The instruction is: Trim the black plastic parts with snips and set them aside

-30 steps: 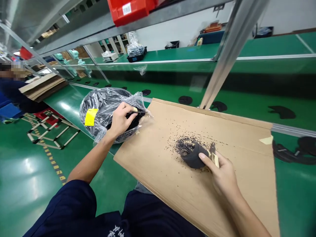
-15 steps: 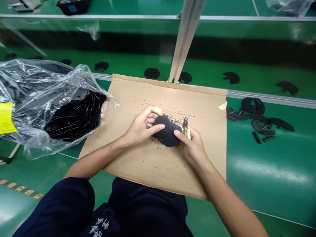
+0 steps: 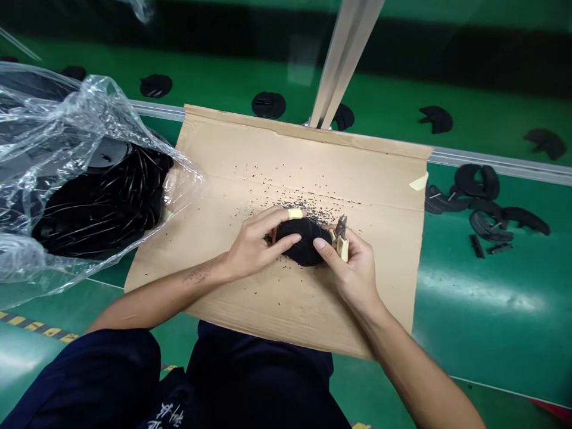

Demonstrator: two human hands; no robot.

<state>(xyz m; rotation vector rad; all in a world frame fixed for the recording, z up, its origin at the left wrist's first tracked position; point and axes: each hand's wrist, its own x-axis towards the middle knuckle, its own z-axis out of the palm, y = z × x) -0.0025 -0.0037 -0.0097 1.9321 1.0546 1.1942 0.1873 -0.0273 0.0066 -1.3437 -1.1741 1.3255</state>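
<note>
Left hand (image 3: 259, 241) curled around a round black rubbery piece (image 3: 301, 244), right hand (image 3: 353, 268) closed on small cream-handled metal cutters (image 3: 342, 238) at its edge; tiny black crumbs (image 3: 308, 205) across a brown cardboard sheet (image 3: 379, 179) beneath the grip.

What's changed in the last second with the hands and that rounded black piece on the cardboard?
The left hand has moved from the clear plastic bag over to the rounded black piece and now holds it on the brown cardboard sheet. The right hand stays at that piece, holding small beige-handled cutters. The bag stayed beside the sheet.
</note>
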